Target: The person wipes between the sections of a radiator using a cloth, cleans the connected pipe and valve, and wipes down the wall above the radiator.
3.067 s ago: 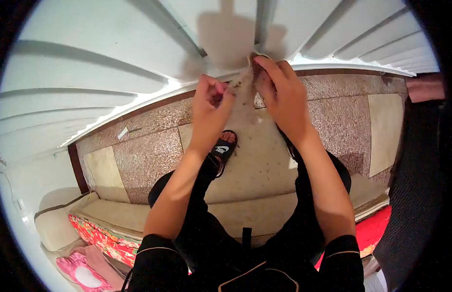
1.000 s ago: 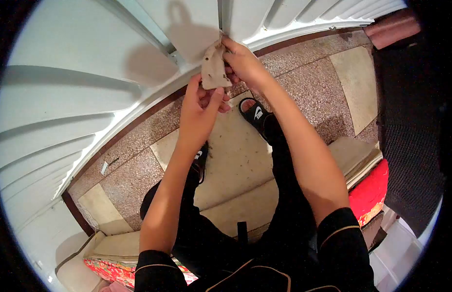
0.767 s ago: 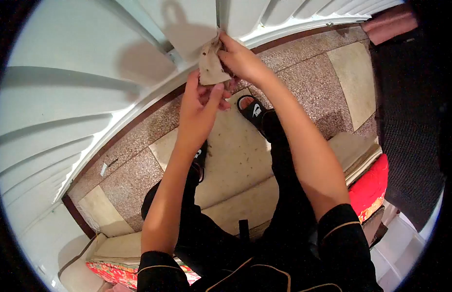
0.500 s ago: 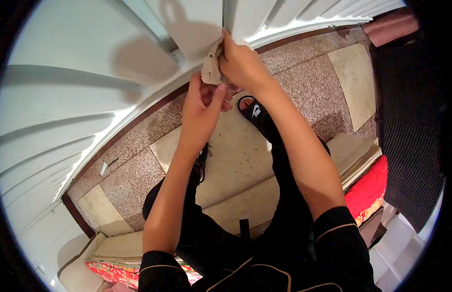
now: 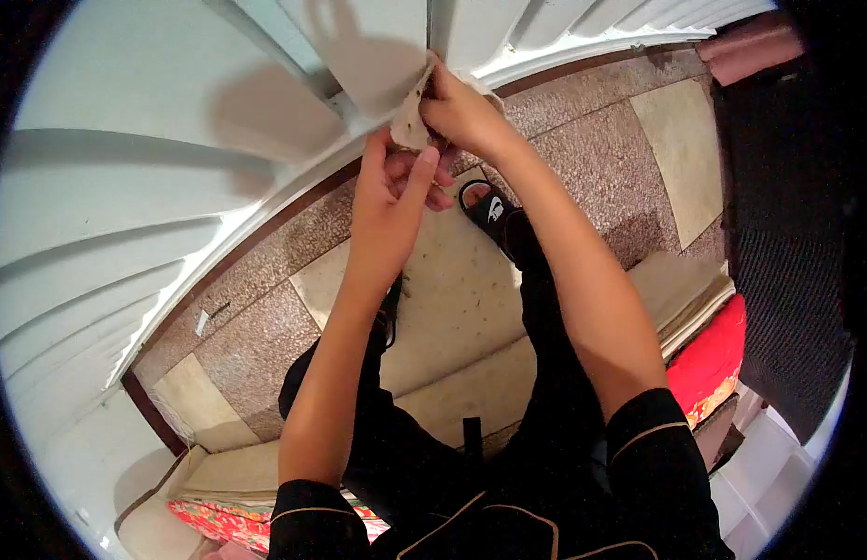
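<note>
A pale, dark-speckled sheet (image 5: 410, 123), which could be cloth or paper, hangs crumpled beside the white wall panels. My right hand (image 5: 466, 114) is closed on its upper part, index finger pointing up along the wall. Part of the sheet shows behind that hand's knuckles. Just below, my left hand (image 5: 388, 191) has its thumb and index finger apart near the sheet's lower edge, with the other fingers half curled. Whether these fingertips touch the sheet I cannot tell.
White ridged panels (image 5: 153, 173) curve along the front. Below lie speckled floor with cream tiles (image 5: 681, 159) and my sandalled foot (image 5: 485, 207). A red cushion (image 5: 713, 359) sits right of my legs, beside a black textured surface (image 5: 788, 308). A small white tag (image 5: 203, 323) lies at left.
The sheet's lower edge has shifted and tilted, and more of it shows behind my right hand. The right fingers have moved slightly; my left hand stays nearly in place.
</note>
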{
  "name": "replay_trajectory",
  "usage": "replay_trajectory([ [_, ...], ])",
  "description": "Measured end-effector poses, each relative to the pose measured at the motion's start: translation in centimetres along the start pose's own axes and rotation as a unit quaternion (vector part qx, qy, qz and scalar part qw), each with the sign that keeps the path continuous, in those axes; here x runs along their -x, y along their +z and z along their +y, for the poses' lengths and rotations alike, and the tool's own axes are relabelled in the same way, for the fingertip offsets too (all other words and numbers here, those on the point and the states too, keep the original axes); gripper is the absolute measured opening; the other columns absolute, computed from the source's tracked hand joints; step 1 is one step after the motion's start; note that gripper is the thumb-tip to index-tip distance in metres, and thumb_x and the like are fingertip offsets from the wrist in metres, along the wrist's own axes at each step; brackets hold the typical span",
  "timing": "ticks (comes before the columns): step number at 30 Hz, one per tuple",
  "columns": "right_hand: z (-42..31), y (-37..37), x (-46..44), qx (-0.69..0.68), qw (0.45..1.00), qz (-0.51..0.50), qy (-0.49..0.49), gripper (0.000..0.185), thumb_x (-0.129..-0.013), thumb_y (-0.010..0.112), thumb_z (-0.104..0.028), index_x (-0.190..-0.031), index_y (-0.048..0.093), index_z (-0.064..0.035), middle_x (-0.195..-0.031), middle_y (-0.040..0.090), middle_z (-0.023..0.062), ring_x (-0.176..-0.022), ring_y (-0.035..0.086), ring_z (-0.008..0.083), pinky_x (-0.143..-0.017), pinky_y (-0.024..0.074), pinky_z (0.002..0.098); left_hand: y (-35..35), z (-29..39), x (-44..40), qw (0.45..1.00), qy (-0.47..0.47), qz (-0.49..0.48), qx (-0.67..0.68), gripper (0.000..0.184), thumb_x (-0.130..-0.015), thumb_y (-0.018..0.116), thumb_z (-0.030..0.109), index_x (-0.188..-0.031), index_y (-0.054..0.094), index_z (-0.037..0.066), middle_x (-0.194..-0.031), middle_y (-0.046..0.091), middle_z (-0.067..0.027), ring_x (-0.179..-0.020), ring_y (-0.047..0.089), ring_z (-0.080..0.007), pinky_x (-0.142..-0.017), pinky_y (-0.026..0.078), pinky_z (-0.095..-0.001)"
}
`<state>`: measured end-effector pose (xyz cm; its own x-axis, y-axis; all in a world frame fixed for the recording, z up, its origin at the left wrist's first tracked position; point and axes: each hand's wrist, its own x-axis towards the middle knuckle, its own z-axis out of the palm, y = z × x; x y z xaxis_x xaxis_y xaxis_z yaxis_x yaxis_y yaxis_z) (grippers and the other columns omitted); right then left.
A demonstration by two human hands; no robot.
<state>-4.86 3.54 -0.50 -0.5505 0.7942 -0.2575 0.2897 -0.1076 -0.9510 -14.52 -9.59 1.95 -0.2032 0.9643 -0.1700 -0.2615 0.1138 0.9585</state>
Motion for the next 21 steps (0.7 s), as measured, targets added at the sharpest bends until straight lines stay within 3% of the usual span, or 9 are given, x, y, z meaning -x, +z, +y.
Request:
replay_trajectory([
  [2,0.7,0.0,-0.4,0.283,0.950,0.094,-0.097,0.063,-0.083,0.055,-0.011,-0.143,0.035,-0.0112,-0.093,0.066,0.0298,-0.087,0.066,0.0449,-0.076,0.0535,0.0498,-0.1,-0.4,0.2,0.999,-0.021,-0.002,-0.031,0.045,-0.099,0.058,0.018,-0.135,0.038,0.000,-0.087,0.063,-0.0090,-0.074,0.062,-0.0129,-0.063,0.052,-0.0265],
  [5,-1.7,-0.2,1.9,0.296,0.951,0.070,-0.053,0.062,-0.082,0.055,-0.011,-0.141,0.038,-0.0109,-0.083,0.066,0.0275,-0.084,0.066,0.0446,-0.073,0.0527,0.0527,-0.3,-0.6,0.5,0.995,-0.041,0.008,-0.085,0.047,-0.098,0.058,0.022,-0.135,0.038,0.000,-0.085,0.065,-0.0117,-0.067,0.062,-0.0163,-0.063,0.051,-0.0286],
  [6,-1.1,0.2,1.5,0.358,0.922,0.103,-0.109,0.061,-0.082,0.056,-0.011,-0.141,0.037,-0.0105,-0.080,0.066,0.0268,-0.080,0.066,0.0453,-0.070,0.0523,0.0535,-0.5,-0.6,0.5,0.996,-0.038,0.016,-0.085,0.047,-0.098,0.058,0.022,-0.135,0.038,0.000,-0.085,0.065,-0.0117,-0.067,0.062,-0.0163,-0.063,0.051,-0.0286],
  [9,-0.2,0.3,2.6,0.408,0.898,0.120,-0.118,0.067,-0.082,0.059,-0.013,-0.144,0.032,-0.0102,-0.077,0.065,0.0254,-0.076,0.065,0.0464,-0.068,0.0516,0.0543,-1.2,-1.1,0.4,0.997,-0.028,0.025,-0.067,0.046,-0.098,0.059,0.022,-0.133,0.040,-0.003,-0.082,0.064,-0.0115,-0.066,0.061,-0.0157,-0.061,0.051,-0.0280],
  [10,0.0,0.4,2.9,0.433,0.887,0.116,-0.105,0.076,-0.080,0.062,-0.013,-0.148,0.026,-0.0108,-0.074,0.065,0.0240,-0.071,0.064,0.0460,-0.064,0.0517,0.0541,-1.5,-1.3,0.4,0.996,-0.029,0.048,-0.076,0.043,-0.098,0.058,0.022,-0.130,0.044,-0.003,-0.079,0.063,-0.0104,-0.065,0.060,-0.0145,-0.060,0.050,-0.0274],
  [15,0.8,1.3,5.1,0.508,0.852,0.115,-0.059,0.079,-0.081,0.065,-0.014,-0.149,0.025,-0.0146,-0.072,0.066,0.0204,-0.065,0.065,0.0418,-0.059,0.0521,0.0496,-2.0,-0.4,0.6,0.984,-0.028,0.090,-0.150,0.028,-0.098,0.056,0.019,-0.115,0.055,-0.003,-0.068,0.061,-0.0055,-0.061,0.057,-0.0091,-0.055,0.047,-0.0250],
  [21,0.8,0.3,4.1,0.536,0.825,0.124,-0.128,0.075,-0.081,0.060,-0.009,-0.149,0.027,-0.0104,-0.071,0.066,0.0181,-0.066,0.067,0.0384,-0.058,0.0542,0.0466,-1.5,-0.3,0.8,0.978,-0.011,0.112,-0.175,0.028,-0.097,0.057,0.021,-0.111,0.057,-0.003,-0.063,0.059,-0.0040,-0.056,0.054,-0.0084,-0.054,0.045,-0.0245],
])
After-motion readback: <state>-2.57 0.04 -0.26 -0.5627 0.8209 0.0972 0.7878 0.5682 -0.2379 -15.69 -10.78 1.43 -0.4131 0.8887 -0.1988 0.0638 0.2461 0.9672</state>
